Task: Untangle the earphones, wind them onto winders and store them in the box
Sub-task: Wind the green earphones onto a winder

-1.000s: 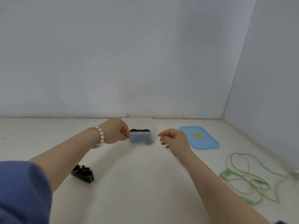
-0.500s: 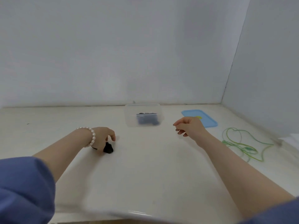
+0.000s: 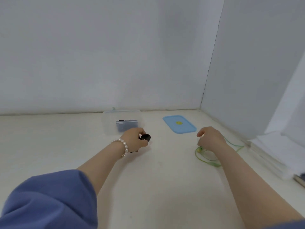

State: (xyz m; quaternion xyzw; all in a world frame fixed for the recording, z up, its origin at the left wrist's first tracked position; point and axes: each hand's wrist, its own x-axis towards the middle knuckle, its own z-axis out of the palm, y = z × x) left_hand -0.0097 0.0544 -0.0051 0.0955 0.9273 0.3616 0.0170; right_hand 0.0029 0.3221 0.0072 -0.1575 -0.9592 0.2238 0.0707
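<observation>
My left hand (image 3: pixel 134 141), with a pearl bracelet on its wrist, holds a black winder (image 3: pixel 145 137) just above the table, in front of the clear plastic box (image 3: pixel 109 124). The box stands by the back wall with dark wound earphones (image 3: pixel 126 126) inside. My right hand (image 3: pixel 210 139) hovers with curled fingers over the green earphones (image 3: pixel 206 156), which lie in loose loops on the table. Whether those fingers touch the cord is hidden.
The blue box lid (image 3: pixel 179 124) with a yellow spot lies flat to the right of the box. A stack of white sheets (image 3: pixel 272 154) sits at the right edge. Walls close the back and the right side.
My left hand let go of the box, went down left to the black winder, picked it up and carried it right. My right hand moved right, over the green earphones.
</observation>
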